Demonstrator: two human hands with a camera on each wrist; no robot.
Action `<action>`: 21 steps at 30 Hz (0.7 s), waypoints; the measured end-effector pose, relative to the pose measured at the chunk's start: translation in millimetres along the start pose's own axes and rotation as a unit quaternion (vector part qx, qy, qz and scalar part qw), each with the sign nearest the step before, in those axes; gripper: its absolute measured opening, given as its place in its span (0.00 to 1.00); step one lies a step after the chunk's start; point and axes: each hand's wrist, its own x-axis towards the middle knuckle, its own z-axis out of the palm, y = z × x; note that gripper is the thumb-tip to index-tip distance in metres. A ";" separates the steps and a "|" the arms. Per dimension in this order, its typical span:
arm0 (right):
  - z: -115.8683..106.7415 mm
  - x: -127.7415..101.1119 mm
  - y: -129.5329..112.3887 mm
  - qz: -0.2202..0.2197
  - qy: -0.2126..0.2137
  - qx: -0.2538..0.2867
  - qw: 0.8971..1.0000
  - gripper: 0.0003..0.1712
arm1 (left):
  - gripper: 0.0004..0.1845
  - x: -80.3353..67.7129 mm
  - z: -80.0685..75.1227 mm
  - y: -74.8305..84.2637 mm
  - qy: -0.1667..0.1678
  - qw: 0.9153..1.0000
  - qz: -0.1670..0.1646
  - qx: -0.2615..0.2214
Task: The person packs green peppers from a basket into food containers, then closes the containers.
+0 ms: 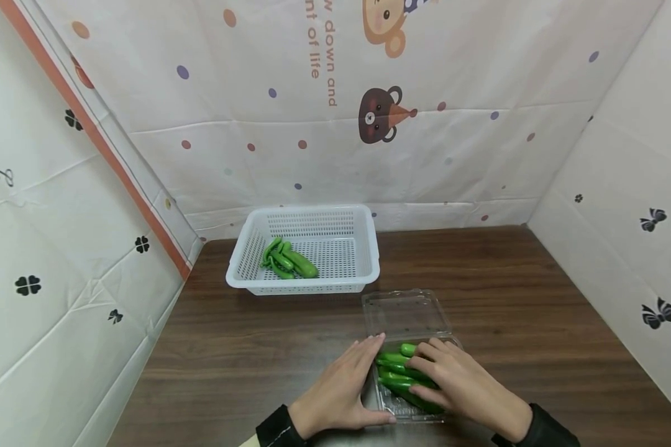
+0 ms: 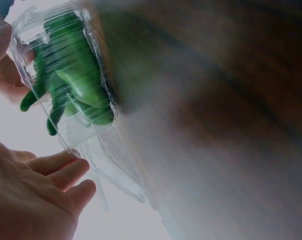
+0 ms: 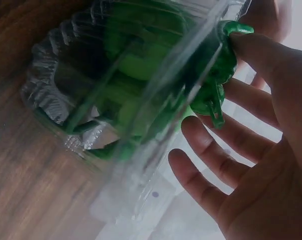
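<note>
Several long green peppers (image 1: 405, 372) lie in a clear plastic clamshell box (image 1: 384, 402), its lid folded back on the table. Through the ridged box wall, the left wrist view shows the peppers (image 2: 80, 70) bunched together, some ends reaching past the rim. My left hand (image 1: 343, 388) stands at the box's left side, thumb and fingers spread, with fingertips by the rim. From the right, my right hand (image 1: 461, 382) rests on the peppers with loosely bent, spread fingers. In the right wrist view its thumb (image 3: 256, 55) touches a pepper's stem end.
Behind and left of the box stands a white perforated basket (image 1: 302, 285) holding more green peppers (image 1: 287, 257). The clear lid (image 1: 405, 313) lies between the box and the back of the wooden table (image 1: 229, 372). Printed cloth walls (image 1: 285, 155) enclose the table.
</note>
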 end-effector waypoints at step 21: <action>3.1 -1.3 10.1 0.022 0.026 -0.014 0.999 0.18 | 0.65 0.3 -0.6 -0.2 0.000 1.000 0.004 -0.005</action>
